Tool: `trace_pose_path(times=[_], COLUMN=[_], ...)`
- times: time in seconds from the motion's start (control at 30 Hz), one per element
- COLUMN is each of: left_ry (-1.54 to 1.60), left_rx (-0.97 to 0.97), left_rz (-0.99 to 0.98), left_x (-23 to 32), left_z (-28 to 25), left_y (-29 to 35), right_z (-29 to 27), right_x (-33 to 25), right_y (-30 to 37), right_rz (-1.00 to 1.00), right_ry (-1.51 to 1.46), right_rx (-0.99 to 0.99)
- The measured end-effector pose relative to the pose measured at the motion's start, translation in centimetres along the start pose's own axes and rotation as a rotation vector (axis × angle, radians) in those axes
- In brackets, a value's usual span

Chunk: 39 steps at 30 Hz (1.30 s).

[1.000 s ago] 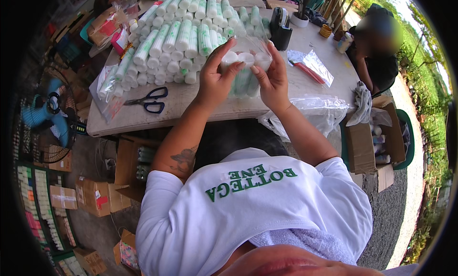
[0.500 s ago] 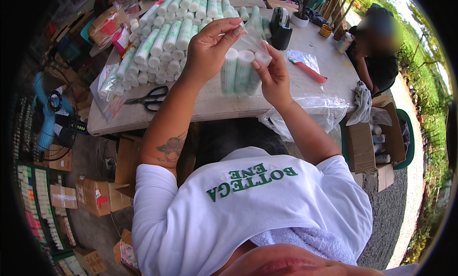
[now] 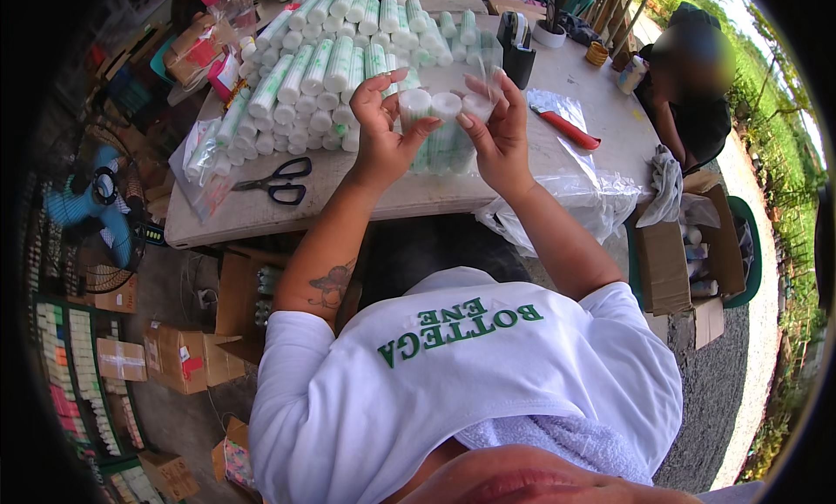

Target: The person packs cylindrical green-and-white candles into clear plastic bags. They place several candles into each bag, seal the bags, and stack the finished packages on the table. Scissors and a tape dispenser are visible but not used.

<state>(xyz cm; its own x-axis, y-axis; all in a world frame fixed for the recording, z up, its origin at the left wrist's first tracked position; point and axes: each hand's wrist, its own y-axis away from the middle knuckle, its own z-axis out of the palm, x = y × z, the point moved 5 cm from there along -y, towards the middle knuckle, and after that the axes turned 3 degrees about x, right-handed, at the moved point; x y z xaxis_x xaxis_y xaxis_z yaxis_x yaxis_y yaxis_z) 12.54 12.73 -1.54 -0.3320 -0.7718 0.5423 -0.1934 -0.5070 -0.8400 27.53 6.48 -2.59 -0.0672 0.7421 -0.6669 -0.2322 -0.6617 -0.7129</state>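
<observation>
Between my hands, a clear plastic bag [image 3: 485, 58] stands over the table with white-capped cylindrical bottles [image 3: 446, 143] side by side in it, three caps showing. My left hand [image 3: 383, 121] grips its left side, thumb on the left cap. On the right side, my right hand [image 3: 501, 138] pinches the bag, thumb near the right cap. The bag's loose upper part rises above the caps. Behind my left hand lies a large pile of similar white bottles [image 3: 300, 77] with green print. Dark-handled scissors [image 3: 287, 191] rest left of my left forearm.
On the pale table [image 3: 366, 204] are a red-handled tool [image 3: 568, 130], a black tape dispenser [image 3: 516, 56] and crumpled clear plastic [image 3: 566, 210]. A person [image 3: 697, 95] sits at the right. An open cardboard box [image 3: 662, 265] stands below them, a blue fan [image 3: 96, 208] at left.
My left hand has come down from the bag's raised mouth to the left side of the bottles. The bag's upper part now stands up loose, and my right hand has shifted slightly.
</observation>
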Motion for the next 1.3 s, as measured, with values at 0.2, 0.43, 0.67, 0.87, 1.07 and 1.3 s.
trace_pose_path(times=[0.2, 0.43, 0.67, 0.87, 1.07, 1.3], left_ry=[-0.187, -0.018, -0.001, -0.051, -0.12, -0.048], left_rx=[0.08, -0.064, -0.156, -0.11, -0.157, -0.142], left_rz=[0.069, 0.014, -0.285, -0.291, -0.231, -0.234], left_x=[-0.1, 1.9, 3.2, 3.6, 4.1, 5.0], left_z=[0.8, 0.8, 0.7, 0.7, 0.7, 0.7], left_y=[1.4, -0.6, -5.0, -5.7, -6.1, -6.7], right_z=[0.1, -0.2, -0.1, -0.3, -0.1, -0.2], right_x=[-0.2, 0.1, -2.2, -4.6, -4.9, -5.1], right_y=[0.1, 0.2, -2.8, -5.7, -6.9, -8.6], right_rz=[-0.04, -0.043, 0.093, 0.145, 0.112, 0.391], right_ry=[0.04, 0.091, 0.124, 0.345, 0.407, 0.246], right_rx=[0.018, -0.022, -0.127, -0.2, -0.21, -0.357])
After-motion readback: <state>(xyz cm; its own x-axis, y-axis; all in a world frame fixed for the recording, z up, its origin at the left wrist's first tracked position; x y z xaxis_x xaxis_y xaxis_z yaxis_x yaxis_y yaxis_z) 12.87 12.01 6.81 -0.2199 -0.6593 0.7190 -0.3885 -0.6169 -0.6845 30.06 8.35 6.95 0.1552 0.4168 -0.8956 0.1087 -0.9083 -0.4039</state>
